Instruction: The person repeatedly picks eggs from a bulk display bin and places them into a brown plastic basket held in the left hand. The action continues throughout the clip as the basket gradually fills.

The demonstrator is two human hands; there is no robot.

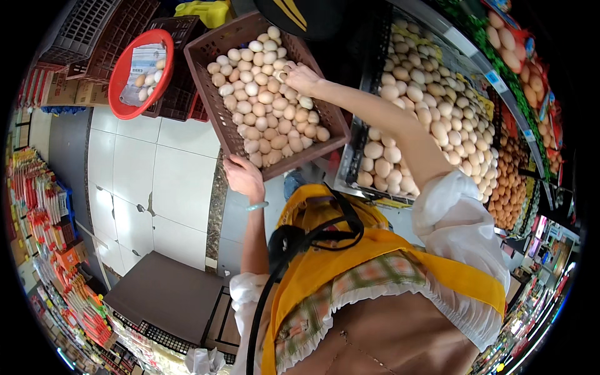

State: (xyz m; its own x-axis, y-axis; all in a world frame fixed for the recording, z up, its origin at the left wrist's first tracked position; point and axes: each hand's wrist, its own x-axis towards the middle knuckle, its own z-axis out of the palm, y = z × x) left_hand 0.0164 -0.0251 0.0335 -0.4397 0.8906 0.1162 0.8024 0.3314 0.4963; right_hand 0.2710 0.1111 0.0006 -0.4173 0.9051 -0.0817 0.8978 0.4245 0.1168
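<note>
A brown plastic crate (201,77) full of pale eggs (265,97) stands in front of me, turned at an angle. My left hand (243,176) grips its near left corner, fingers over the rim. Reaching across the crate's right wall, my right hand (302,78) has its fingers around an egg (281,76) at the top of the pile; the fingers partly hide it. Right of the crate, a black-edged display bin (352,150) holds a big heap of similar eggs (438,126).
Beyond the crate's left side, a red plastic basin (165,86) holds several eggs and a printed sheet. Stacked crates (115,35) and a yellow jug (206,11) are behind. Brown eggs (510,180) lie far right. A grey-topped stand (164,295) is at lower left, near packaged-goods shelves (47,201).
</note>
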